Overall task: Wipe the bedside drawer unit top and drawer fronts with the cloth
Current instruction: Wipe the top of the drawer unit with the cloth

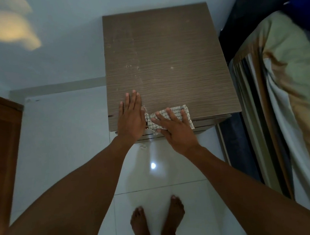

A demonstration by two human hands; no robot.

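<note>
The bedside drawer unit (166, 60) is seen from above, its brown wood-grain top dusty and speckled. A white checked cloth (178, 115) lies folded on the front edge of the top and hangs slightly over the drawer fronts (203, 127), of which only thin strips show. My right hand (174, 130) rests flat on the cloth with fingers spread, pressing it down. My left hand (130, 117) lies flat and open on the top's front left corner, just left of the cloth, holding nothing.
A bed (287, 96) with a striped sheet stands close on the right of the unit. A brown wooden door or cabinet (1, 149) is at the left. The floor (155, 173) is glossy white tile, with my bare feet (158, 224) on it.
</note>
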